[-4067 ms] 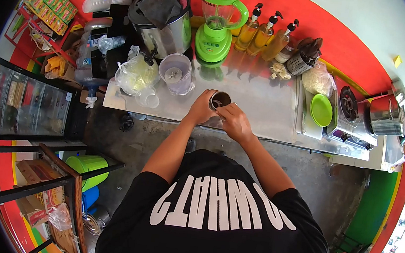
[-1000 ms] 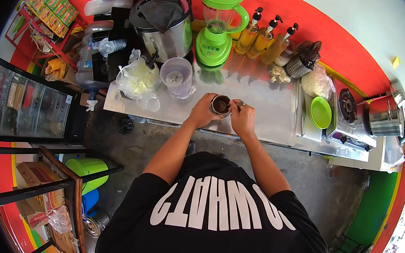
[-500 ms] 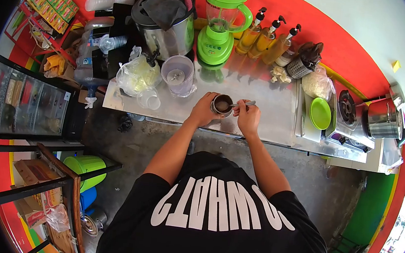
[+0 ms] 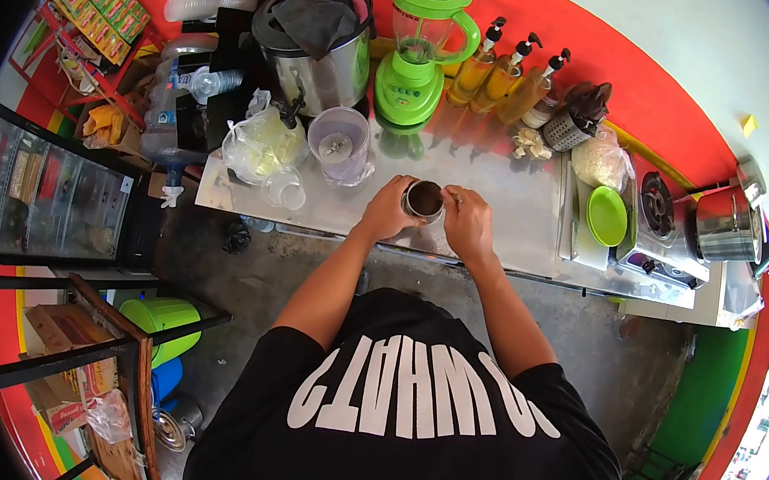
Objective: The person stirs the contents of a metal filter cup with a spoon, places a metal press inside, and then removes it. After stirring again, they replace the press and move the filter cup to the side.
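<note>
My left hand (image 4: pixel 388 210) is wrapped round the side of a small, round cup (image 4: pixel 423 199) at the front of the steel counter. Dark brown contents show inside its light rim. On the cup's right side, my right hand (image 4: pixel 468 225) has its fingers closed round a spoon, whose handle is now mostly hidden by the hand. The spoon's lower end reaches toward the cup's rim, but its tip cannot be made out.
On the steel counter (image 4: pixel 511 192) stand a clear plastic pitcher (image 4: pixel 339 146), a green blender (image 4: pixel 408 88), several pump bottles (image 4: pixel 500 79) and a tied plastic bag (image 4: pixel 265 145). To the right are a green plate (image 4: pixel 607 216), a gas stove (image 4: pixel 658 208) and a steel pot (image 4: pixel 728 225).
My right hand has turned and shifted slightly over the spoon, covering the handle that showed before. My left hand keeps its hold on the cup.
</note>
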### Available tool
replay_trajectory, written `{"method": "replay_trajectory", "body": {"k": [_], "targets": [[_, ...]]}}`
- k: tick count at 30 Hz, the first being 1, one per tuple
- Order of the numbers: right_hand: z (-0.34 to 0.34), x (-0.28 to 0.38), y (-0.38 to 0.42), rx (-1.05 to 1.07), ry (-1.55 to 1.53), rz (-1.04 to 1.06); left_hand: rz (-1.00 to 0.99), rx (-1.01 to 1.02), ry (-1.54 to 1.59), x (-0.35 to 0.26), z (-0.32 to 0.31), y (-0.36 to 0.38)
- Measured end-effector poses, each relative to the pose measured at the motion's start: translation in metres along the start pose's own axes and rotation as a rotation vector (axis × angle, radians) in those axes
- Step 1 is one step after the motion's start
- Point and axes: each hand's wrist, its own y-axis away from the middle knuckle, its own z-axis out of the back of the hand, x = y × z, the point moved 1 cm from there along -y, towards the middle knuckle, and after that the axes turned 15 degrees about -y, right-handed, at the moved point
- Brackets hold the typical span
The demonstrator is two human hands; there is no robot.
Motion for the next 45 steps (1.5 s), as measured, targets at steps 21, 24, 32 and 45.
{"method": "replay_trajectory", "body": {"k": [21, 24, 32, 45], "targets": [[-0.002, 0.002, 0.027, 0.318, -0.013, 0.175, -0.100, -0.033, 0.051, 0.008, -0.006, -0.007], [0.002, 0.006, 0.031, 0.366, -0.024, 0.172, -0.067, 0.036, 0.149, 0.002, 0.001, -0.009], [0.019, 0.006, 0.012, 0.275, 0.038, 0.155, -0.124, 0.155, 0.228, -0.012, 0.020, -0.007], [0.019, 0.010, 0.020, 0.406, 0.218, 0.115, -0.082, 0.149, 0.258, -0.012, 0.022, -0.012]]}}
